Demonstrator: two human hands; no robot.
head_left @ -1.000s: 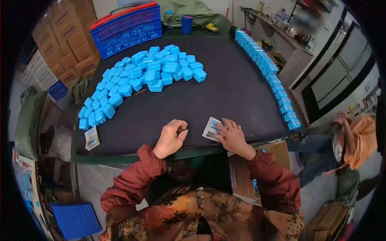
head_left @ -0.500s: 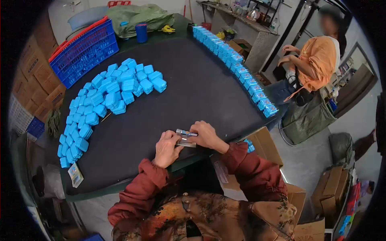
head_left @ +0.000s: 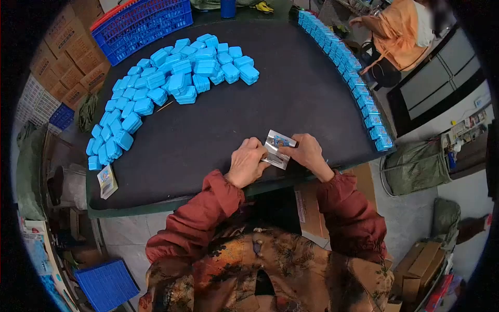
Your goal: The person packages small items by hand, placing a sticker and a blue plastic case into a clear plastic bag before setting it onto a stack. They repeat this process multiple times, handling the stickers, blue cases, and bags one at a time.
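Note:
A shiny card-like sheet with a small printed picture (head_left: 277, 140) is held between both hands over the front of the dark table. My left hand (head_left: 246, 162) is closed with its fingertips on the sheet's lower left. On its right side my right hand (head_left: 307, 154) pinches the sheet near the picture. Beyond them, to the left, many light-blue boxes (head_left: 182, 66) lie in a curved heap. A separate printed card (head_left: 107, 182) rests at the table's left front corner.
A row of blue boxes with printed tops (head_left: 356, 83) runs along the table's right edge. Behind the heap stands a blue crate (head_left: 143, 31). A person in orange (head_left: 400, 31) is at the back right. A cardboard box (head_left: 312, 210) stands below the front edge.
The head view has turned and tilted down, shifting the scene. The sheet now faces the camera more and shows more of its surface. Both hands still hold it.

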